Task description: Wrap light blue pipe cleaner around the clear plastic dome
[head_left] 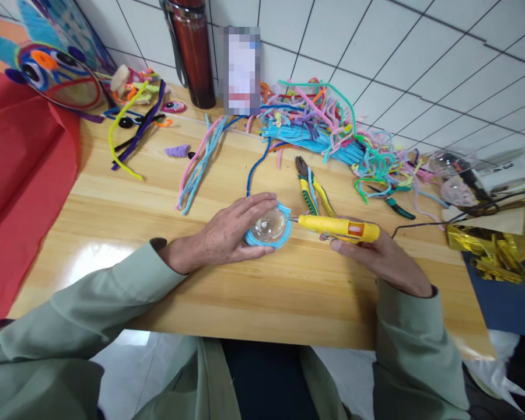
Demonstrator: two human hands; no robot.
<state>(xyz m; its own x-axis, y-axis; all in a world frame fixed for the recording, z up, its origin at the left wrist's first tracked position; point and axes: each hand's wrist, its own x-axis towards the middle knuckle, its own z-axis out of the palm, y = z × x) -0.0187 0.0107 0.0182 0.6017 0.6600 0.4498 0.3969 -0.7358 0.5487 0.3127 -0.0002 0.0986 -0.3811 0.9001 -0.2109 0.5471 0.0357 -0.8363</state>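
A clear, shiny rounded piece (269, 227), ringed by light-blue fuzzy stems (283, 239), is held near the table's middle. It is clasped from the left by the left hand (231, 230), with fingers and thumb curved around opposite edges. A yellow glue gun (332, 226) is gripped in the curled right hand (378, 254), its tip aimed at the ring. The pale wooden table (266, 297) is strewn with coloured stems (308, 139) and backed by a white tiled wall (328, 35); its left end is covered by red cloth (30, 175).
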